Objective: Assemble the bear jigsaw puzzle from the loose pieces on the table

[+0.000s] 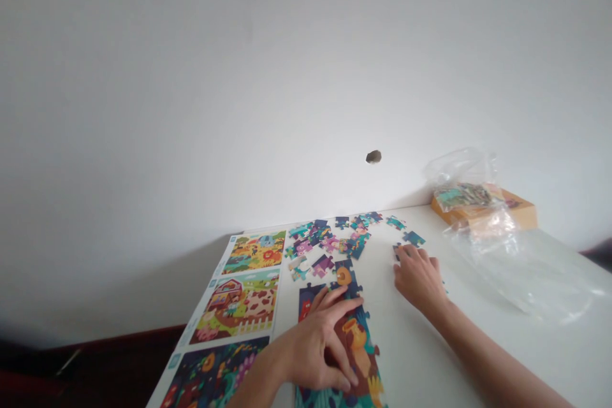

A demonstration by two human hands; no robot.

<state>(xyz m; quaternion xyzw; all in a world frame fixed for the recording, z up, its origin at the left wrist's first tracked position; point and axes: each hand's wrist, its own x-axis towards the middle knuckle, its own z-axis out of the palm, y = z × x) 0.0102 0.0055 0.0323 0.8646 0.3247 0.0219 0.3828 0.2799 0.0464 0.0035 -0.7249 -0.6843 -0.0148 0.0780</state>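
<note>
My left hand rests with spread fingers on a partly joined jigsaw puzzle, a dark underwater picture with an orange jar. Part of the picture lies hidden beneath that hand. To the right, my right hand is closed at the tabletop, fingertips pinching a dark blue puzzle piece that is mostly covered. Just beyond it lies a loose blue-green piece. Several loose puzzle pieces form a scattered group behind the joined section, some overlapping.
A reference sheet with printed pictures lies along the table's left side. At the back right, a yellow-orange box carries a clear plastic bag with pieces inside. More clear plastic spreads over the white table. Behind stands a wall with a small hole.
</note>
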